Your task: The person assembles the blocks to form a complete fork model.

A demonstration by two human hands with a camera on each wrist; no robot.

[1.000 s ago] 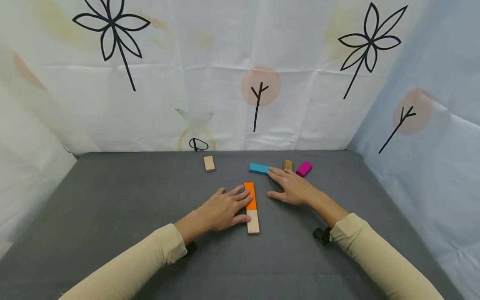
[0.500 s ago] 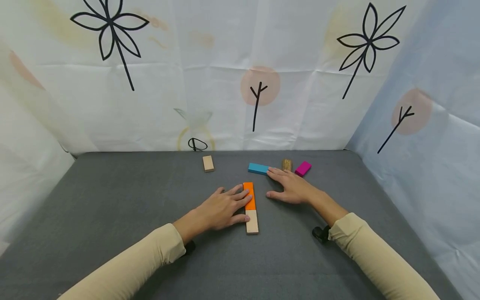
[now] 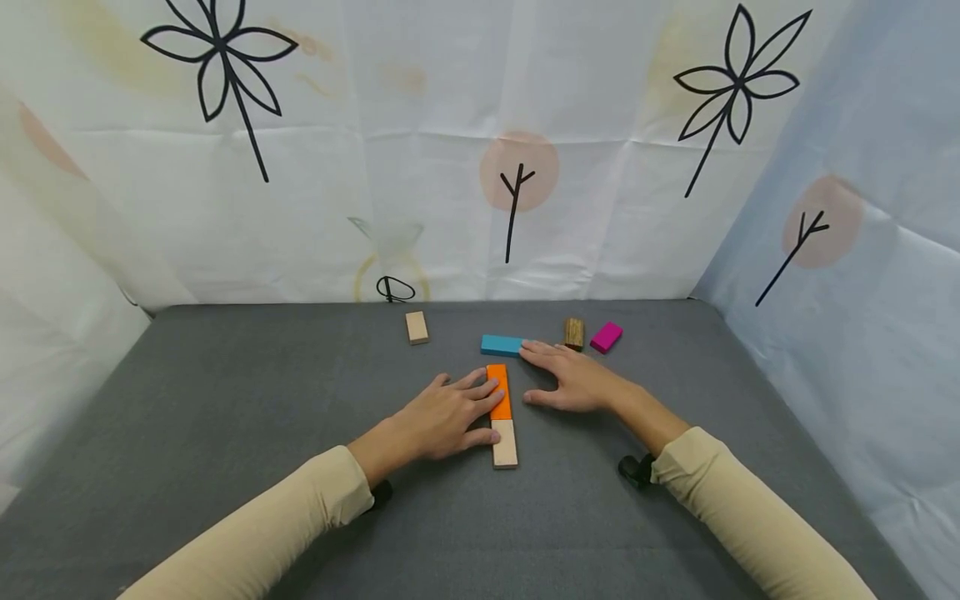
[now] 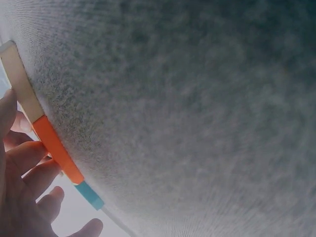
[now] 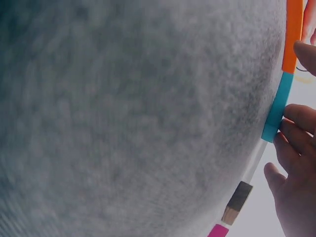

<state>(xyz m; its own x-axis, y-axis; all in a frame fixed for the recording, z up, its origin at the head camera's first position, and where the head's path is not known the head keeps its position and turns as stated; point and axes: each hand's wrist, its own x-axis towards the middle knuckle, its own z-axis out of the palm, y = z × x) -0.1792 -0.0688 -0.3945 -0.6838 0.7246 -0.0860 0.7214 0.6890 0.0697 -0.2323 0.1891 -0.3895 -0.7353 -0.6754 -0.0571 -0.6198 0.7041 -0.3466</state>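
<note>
On the grey table an orange block (image 3: 499, 402) and a plain wooden block (image 3: 505, 445) lie end to end in a line. My left hand (image 3: 444, 420) rests its fingertips on the orange block, its thumb on the edge of the wooden one. Beyond the orange block's far end lies a blue block (image 3: 498, 345), turned crosswise. The fingertips of my right hand (image 3: 573, 379) touch the blue block's right end, fingers extended. In the right wrist view the same fingers meet the side of the blue block (image 5: 277, 106).
A brown, bark-like block (image 3: 574, 332) and a magenta block (image 3: 607, 337) lie at the back right, just past my right hand. A small wooden block (image 3: 417, 327) sits at the back left. Printed cloth (image 3: 450, 167) hangs behind the table and at both sides.
The blue block has slid left and slightly nearer, with my right hand moving along at its end. My left hand, the orange block and the wooden block have kept their places.
</note>
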